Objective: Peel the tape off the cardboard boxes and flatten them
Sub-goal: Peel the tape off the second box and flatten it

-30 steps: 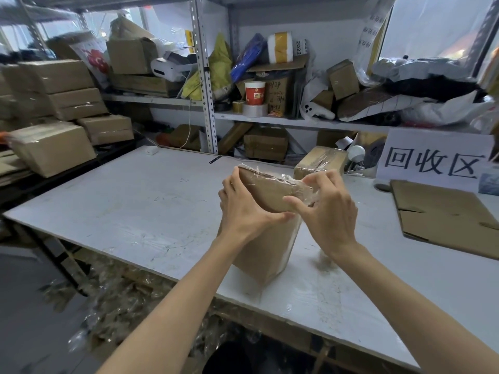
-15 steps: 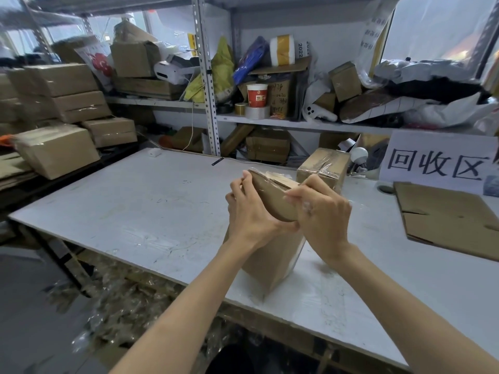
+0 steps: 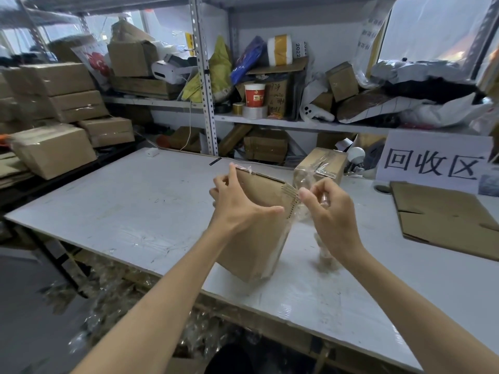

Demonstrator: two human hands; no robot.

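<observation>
A brown cardboard box [image 3: 256,238] stands tilted on its lower corner on the white table [image 3: 121,211]. My left hand [image 3: 237,203] grips its upper left part, fingers over the top edge and thumb across the near face. My right hand [image 3: 329,209] is just right of the box and pinches a strip of clear tape [image 3: 294,201] that stretches from the box's upper right edge. A loose tail of peeled tape hangs below that hand. A second taped box [image 3: 321,166] sits behind.
A flattened cardboard sheet [image 3: 442,217] lies at the right, below a white sign [image 3: 432,160]. Stacked boxes [image 3: 54,109] fill the left side. Metal shelves [image 3: 270,120] with clutter stand behind the table. Crumpled tape litters the floor [image 3: 108,292] under the near edge.
My right hand has pulled away to the right, drawing the clear tape off the box's top edge. The box top has become bare, and my left hand keeps its hold.
</observation>
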